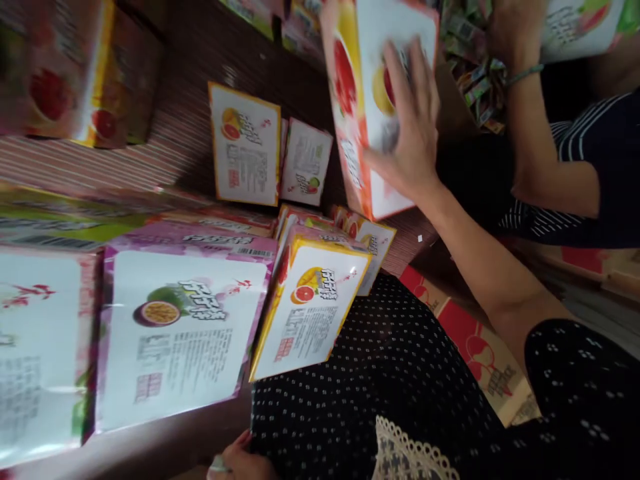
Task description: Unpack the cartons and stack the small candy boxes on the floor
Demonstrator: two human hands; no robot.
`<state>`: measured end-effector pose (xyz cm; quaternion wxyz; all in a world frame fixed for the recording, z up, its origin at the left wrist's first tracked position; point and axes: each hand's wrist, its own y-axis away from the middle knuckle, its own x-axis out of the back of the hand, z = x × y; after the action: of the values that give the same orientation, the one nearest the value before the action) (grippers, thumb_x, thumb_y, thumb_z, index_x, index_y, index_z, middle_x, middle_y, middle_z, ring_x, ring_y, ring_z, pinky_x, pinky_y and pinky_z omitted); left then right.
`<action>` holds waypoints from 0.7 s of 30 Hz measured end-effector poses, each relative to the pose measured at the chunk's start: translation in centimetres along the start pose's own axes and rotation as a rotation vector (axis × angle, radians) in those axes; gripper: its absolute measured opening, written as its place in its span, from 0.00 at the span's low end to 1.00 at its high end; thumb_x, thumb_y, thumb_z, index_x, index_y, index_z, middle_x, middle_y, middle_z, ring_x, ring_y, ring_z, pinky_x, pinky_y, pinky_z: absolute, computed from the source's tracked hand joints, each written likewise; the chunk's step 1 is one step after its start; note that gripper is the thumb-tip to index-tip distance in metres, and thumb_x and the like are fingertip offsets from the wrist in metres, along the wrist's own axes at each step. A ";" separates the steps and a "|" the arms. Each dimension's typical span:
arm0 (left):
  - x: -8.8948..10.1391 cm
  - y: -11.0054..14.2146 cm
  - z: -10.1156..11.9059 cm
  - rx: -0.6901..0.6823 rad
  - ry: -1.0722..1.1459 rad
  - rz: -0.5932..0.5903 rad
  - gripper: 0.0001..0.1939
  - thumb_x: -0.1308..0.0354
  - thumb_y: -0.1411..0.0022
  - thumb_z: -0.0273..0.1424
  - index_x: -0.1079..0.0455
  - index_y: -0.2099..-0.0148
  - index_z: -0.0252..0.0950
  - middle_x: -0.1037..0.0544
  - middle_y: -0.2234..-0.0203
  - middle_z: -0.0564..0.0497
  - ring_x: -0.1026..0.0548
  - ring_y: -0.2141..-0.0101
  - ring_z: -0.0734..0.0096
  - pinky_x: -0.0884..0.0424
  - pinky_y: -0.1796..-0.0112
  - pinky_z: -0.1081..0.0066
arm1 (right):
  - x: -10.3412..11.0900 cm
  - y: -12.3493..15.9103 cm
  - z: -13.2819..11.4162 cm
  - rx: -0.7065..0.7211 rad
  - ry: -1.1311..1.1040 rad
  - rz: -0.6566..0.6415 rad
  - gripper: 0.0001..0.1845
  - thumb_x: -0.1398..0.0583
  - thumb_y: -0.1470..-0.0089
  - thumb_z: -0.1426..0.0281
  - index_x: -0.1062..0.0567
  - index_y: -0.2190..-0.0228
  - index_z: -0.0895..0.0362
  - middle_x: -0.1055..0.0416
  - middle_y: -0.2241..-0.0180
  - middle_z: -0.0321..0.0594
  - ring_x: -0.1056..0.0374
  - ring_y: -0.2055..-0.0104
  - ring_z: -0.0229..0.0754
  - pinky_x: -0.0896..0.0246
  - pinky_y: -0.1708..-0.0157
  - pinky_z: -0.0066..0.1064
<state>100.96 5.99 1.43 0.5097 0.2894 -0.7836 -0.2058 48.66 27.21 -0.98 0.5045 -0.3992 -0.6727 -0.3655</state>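
Observation:
My right hand (410, 127) lies flat with fingers spread on the white face of a red and white grapefruit-print box (357, 100) that stands tilted at the top middle; the hand is slightly smeared by motion. My left hand (240, 460) shows only partly at the bottom edge, beside my dotted black clothing; its fingers are curled round something small and pale that I cannot make out. A yellow-edged grapefruit box (307, 313) leans against my lap, and a purple passion-fruit box (175, 327) sits next to it.
Several more printed boxes lie on a striped dark surface (170, 133), two small ones (245, 143) in the middle. Another person in a striped top (590, 167) sits at the right, a hand (510, 30) on a box. A brown carton (480, 347) lies below.

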 end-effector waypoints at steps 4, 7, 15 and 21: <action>1.0 -0.4 1.2 -0.015 -0.004 -0.018 0.18 0.53 0.32 0.33 0.29 0.72 0.38 0.37 0.73 0.51 0.41 0.72 0.65 0.43 0.67 0.64 | 2.6 12.9 1.5 -0.211 0.025 -0.043 0.48 0.40 0.46 0.54 0.47 0.30 0.55 0.57 0.27 0.49 0.60 0.24 0.61 0.55 0.29 0.64; 1.7 -0.6 1.9 -0.017 -0.023 -0.047 0.19 0.53 0.31 0.34 0.29 0.72 0.37 0.38 0.73 0.51 0.42 0.71 0.65 0.43 0.66 0.64 | -1.7 21.3 -0.3 -0.356 0.011 -0.027 0.52 0.39 0.48 0.49 0.50 0.29 0.54 0.59 0.27 0.53 0.60 0.24 0.62 0.51 0.31 0.64; 1.4 -1.2 1.4 -0.031 -0.020 -0.028 0.18 0.53 0.32 0.37 0.26 0.69 0.38 0.34 0.71 0.50 0.39 0.71 0.63 0.41 0.67 0.64 | -8.5 27.4 -3.7 -0.547 -0.122 -0.051 0.45 0.45 0.38 0.47 0.44 0.31 0.63 0.57 0.28 0.62 0.61 0.24 0.60 0.48 0.31 0.60; 0.6 -1.4 0.1 -0.018 -0.057 -0.040 0.24 0.58 0.32 0.40 0.23 0.68 0.38 0.29 0.71 0.46 0.35 0.72 0.59 0.38 0.68 0.60 | -7.6 14.8 6.2 -0.528 -0.432 -0.074 0.29 0.46 0.35 0.59 0.32 0.37 0.56 0.34 0.36 0.51 0.39 0.33 0.51 0.46 0.30 0.53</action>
<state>101.03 4.53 0.92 0.4857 0.2944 -0.7900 -0.2311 60.95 37.64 -8.42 0.2161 -0.5596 -0.6601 -0.4522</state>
